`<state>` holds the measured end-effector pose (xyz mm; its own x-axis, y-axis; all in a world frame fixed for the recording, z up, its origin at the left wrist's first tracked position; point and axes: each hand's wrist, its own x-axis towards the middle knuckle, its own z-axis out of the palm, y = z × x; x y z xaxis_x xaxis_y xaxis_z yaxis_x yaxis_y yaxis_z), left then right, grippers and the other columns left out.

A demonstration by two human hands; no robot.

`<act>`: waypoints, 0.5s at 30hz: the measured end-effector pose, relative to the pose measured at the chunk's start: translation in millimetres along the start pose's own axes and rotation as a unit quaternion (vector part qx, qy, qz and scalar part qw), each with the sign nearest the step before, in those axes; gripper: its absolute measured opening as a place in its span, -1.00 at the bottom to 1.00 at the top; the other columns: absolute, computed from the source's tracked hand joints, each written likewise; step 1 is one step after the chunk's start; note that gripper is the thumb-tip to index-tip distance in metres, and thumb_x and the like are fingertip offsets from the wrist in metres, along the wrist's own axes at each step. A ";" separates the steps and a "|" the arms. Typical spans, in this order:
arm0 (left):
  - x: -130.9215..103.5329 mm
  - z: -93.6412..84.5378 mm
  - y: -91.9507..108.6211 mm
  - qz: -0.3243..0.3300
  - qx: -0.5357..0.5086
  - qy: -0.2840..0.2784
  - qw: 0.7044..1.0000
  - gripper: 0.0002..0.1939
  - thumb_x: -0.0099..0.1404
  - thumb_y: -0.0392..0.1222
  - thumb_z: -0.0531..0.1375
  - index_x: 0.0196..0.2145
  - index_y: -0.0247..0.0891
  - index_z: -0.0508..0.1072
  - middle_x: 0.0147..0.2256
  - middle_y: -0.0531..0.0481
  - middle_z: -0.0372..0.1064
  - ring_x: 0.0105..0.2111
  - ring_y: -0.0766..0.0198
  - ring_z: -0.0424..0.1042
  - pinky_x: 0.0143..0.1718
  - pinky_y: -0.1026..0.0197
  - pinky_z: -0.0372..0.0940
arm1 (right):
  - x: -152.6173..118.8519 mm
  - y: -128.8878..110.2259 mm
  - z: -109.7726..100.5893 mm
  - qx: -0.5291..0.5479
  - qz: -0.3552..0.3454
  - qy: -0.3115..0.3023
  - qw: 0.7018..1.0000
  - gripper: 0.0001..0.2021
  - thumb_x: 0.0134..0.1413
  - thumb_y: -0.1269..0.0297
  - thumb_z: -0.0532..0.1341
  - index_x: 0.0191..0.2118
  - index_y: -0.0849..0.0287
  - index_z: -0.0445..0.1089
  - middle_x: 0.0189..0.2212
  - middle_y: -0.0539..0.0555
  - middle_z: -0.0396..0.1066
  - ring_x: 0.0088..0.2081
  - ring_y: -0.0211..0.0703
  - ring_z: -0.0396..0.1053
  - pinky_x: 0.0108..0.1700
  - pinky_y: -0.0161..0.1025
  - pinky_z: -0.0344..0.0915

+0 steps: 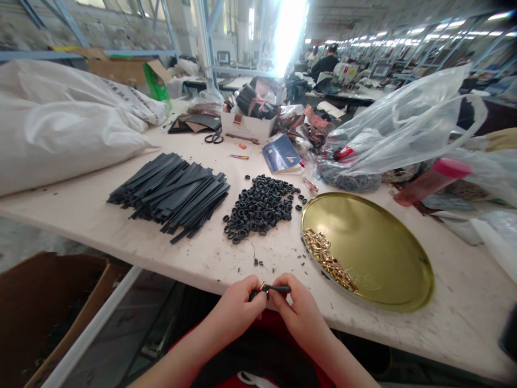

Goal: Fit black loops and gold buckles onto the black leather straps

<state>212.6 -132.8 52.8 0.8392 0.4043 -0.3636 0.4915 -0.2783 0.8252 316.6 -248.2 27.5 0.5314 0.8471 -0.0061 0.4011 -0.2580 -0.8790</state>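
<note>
Near the table's front edge, my left hand (244,299) and my right hand (294,303) meet, both closed around a dark strap (279,289) with a small gold buckle (264,288) at its left part. My left fingers pinch the buckle end, and my right fingers pinch the strap. Beyond my hands lies a heap of small black loops (260,207). Left of it is a pile of flat black strips (172,191). On the right, a round gold tray (375,242) holds many gold buckles (323,253) along its left rim.
A white sack (68,124) fills the far left. Scissors (214,137), a white box (246,127), a blue booklet (281,153), a clear plastic bag (398,126) and a pink-lidded bottle (432,181) stand or lie farther back. A cardboard box (52,302) is at lower left.
</note>
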 end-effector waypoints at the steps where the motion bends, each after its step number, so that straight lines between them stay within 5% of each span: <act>1: 3.4 0.8 -0.3 0.001 0.015 0.015 1.000 -0.80 0.14 -0.19 -0.02 -0.61 -0.24 0.18 -0.64 0.14 0.19 -0.55 0.33 0.20 -0.52 0.31 0.00 | 1.6 0.5 -0.7 -0.022 -0.016 0.000 1.000 -0.91 0.08 0.28 0.08 -0.41 0.13 0.24 -0.50 0.01 0.33 -0.43 -0.17 0.25 -0.38 -0.26 0.12; 5: 12.7 -0.1 1.7 -0.007 0.053 0.047 0.997 -0.80 0.14 -0.16 -0.01 -0.61 -0.23 0.18 -0.64 0.13 0.21 -0.55 0.32 0.19 -0.52 0.29 -0.03 | 10.7 1.7 -5.4 -0.013 -0.024 -0.012 1.000 -0.92 0.08 0.29 0.08 -0.39 0.13 0.26 -0.47 0.03 0.33 -0.39 -0.16 0.26 -0.35 -0.24 0.13; 11: 14.7 -11.4 3.0 0.003 -0.055 -0.035 0.998 -0.79 0.15 -0.13 0.00 -0.58 -0.25 0.24 -0.66 0.14 0.23 -0.58 0.36 0.18 -0.51 0.32 0.03 | 22.0 -1.9 -8.3 0.200 0.088 -0.059 0.974 -0.74 0.08 0.09 0.05 -0.49 0.16 0.20 -0.62 -0.05 0.22 -0.50 -0.24 0.18 -0.38 -0.27 0.13; 15: 14.7 -13.9 0.1 -0.002 -0.081 -0.049 0.996 -0.80 0.16 -0.13 0.00 -0.54 -0.26 0.25 -0.65 0.14 0.24 -0.57 0.36 0.18 -0.50 0.33 0.05 | 23.9 -2.3 -6.6 0.233 0.116 -0.058 0.964 -0.64 0.07 -0.01 0.03 -0.52 0.18 0.21 -0.62 -0.05 0.22 -0.50 -0.26 0.17 -0.35 -0.26 0.13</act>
<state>221.8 -114.7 53.6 0.8597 0.3167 -0.4007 0.4579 -0.1303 0.8794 333.3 -230.5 32.5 0.4680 0.8451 -0.2585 -0.1124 -0.2332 -0.9659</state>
